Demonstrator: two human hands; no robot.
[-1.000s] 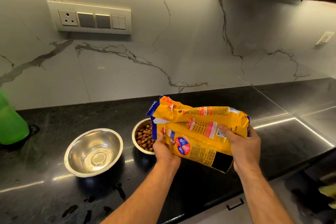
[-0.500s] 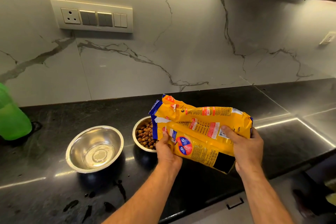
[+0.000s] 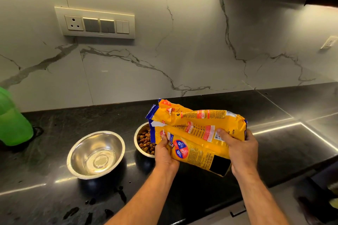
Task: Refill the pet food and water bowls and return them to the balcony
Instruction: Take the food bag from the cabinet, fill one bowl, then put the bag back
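Observation:
A yellow and blue pet food bag (image 3: 197,129) lies tilted on its side above the black counter, its torn mouth at the left over a steel bowl (image 3: 140,138) holding brown kibble. My left hand (image 3: 165,153) grips the bag near its mouth. My right hand (image 3: 239,148) holds the bag's other end. The bag hides the right part of the kibble bowl. A second steel bowl (image 3: 96,154) stands to the left with a little water at its bottom.
A green plastic bottle (image 3: 12,120) stands at the far left of the black counter (image 3: 283,144). Water drops lie near the counter's front edge (image 3: 91,212). A switch panel (image 3: 95,23) is on the marble wall behind. A drawer handle (image 3: 237,210) shows below the counter.
The bag and both hands stay in nearly the same place over the kibble bowl. The view has shifted slightly; the bowls have not moved.

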